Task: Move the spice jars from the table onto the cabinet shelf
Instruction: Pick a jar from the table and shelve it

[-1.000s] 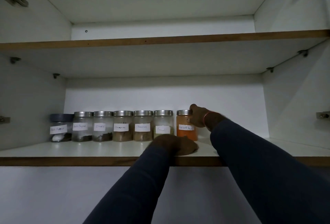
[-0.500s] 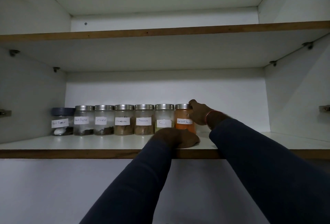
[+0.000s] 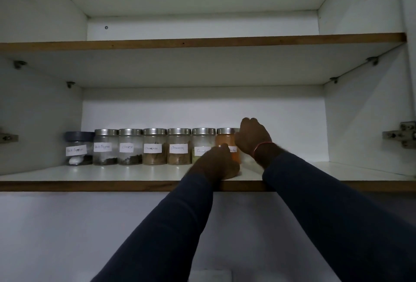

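Note:
Several labelled glass spice jars stand in a row at the back of the lower cabinet shelf (image 3: 126, 173). The leftmost jar (image 3: 78, 149) has a dark blue lid; the others, such as the cloves jar (image 3: 130, 146), have steel lids. The orange powder jar (image 3: 225, 138) ends the row on the right. My right hand (image 3: 252, 137) curls round its right side and lid. My left hand (image 3: 213, 164) lies on the shelf's front edge, fingers raised against the fronts of the orange jar and the fennel jar (image 3: 202, 141), hiding part of their labels.
The lower shelf continues bare to the right of the orange jar up to the cabinet's side wall (image 3: 364, 124). An upper shelf (image 3: 202, 43) hangs above. Door hinges (image 3: 400, 134) jut in at both sides. A white wall lies below the cabinet.
My left hand has lifted its fingers from the shelf edge up against the jar fronts. My right hand stays on the orange jar, shifted slightly higher on its right side.

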Motion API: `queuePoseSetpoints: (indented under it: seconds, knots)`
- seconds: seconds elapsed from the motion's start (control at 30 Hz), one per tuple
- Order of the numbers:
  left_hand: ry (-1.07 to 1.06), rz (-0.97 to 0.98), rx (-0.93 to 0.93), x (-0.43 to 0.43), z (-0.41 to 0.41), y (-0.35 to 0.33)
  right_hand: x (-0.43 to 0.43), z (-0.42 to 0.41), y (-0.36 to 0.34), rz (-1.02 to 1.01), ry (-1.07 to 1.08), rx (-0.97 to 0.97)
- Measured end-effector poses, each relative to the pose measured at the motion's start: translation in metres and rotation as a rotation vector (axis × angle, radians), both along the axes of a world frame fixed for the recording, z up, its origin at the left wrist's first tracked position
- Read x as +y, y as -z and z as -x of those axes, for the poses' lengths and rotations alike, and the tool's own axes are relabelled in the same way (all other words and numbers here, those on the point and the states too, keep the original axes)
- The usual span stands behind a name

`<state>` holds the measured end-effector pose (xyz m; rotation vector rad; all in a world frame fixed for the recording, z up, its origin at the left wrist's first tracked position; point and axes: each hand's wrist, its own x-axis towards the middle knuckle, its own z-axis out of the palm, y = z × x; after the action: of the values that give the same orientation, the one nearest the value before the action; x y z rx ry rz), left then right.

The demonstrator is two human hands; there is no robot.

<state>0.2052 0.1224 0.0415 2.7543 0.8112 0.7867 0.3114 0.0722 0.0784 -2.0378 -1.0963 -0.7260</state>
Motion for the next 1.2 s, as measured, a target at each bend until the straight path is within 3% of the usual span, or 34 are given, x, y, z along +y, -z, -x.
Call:
queuePoseSetpoints:
  seconds: [0.1, 0.17, 0.27, 0.4, 0.47, 0.53, 0.67, 0.7, 0.8, 0.87, 0.93, 1.03, 1.13, 1.2]
  knots:
    - [0.014, -0.129, -0.202, -0.011, 0.013, 0.003, -0.024, 0.023, 0.014, 0.130, -0.010, -0.044]
    - [0.056, -0.254, -0.209, -0.024, 0.028, 0.002, -0.045, 0.042, 0.024, 0.186, -0.038, -0.115]
    - [0.151, -0.386, -0.200, -0.048, 0.050, 0.008, -0.086, 0.073, 0.036, 0.157, -0.124, -0.215]
    - [0.319, -0.406, -0.495, -0.093, 0.097, 0.066, -0.152, 0.110, 0.079, 0.054, -0.292, -0.384]
    - [0.421, -0.304, -0.552, -0.117, 0.125, 0.120, -0.178, 0.134, 0.128, 0.056, -0.481, -0.326]
    - [0.455, -0.142, -0.495, -0.136, 0.149, 0.187, -0.196, 0.152, 0.192, 0.151, -0.570, -0.233]
    - [0.299, 0.242, -0.223, -0.168, 0.184, 0.343, -0.206, 0.175, 0.344, 0.545, -0.614, 0.131]
    - [0.244, 0.354, -0.149, -0.176, 0.193, 0.383, -0.205, 0.185, 0.386, 0.618, -0.564, 0.251]
    - [0.118, 0.625, 0.048, -0.209, 0.227, 0.476, -0.216, 0.223, 0.484, 0.637, 0.011, 0.446]
    - [0.083, 0.709, 0.080, -0.227, 0.247, 0.517, -0.231, 0.242, 0.534, 0.748, -0.395, 0.727]
    - [0.054, 0.764, 0.117, -0.238, 0.256, 0.538, -0.249, 0.251, 0.550, 0.827, -0.557, 0.908]
    - [-0.016, 0.825, 0.119, -0.240, 0.262, 0.553, -0.250, 0.245, 0.563, 0.705, -0.363, 0.944]
    - [-0.041, 0.850, 0.128, -0.234, 0.262, 0.554, -0.236, 0.233, 0.561, 0.500, -0.162, 0.739]
    - [-0.027, 0.833, 0.166, -0.224, 0.260, 0.549, -0.223, 0.217, 0.558, 0.492, -0.093, 0.651]
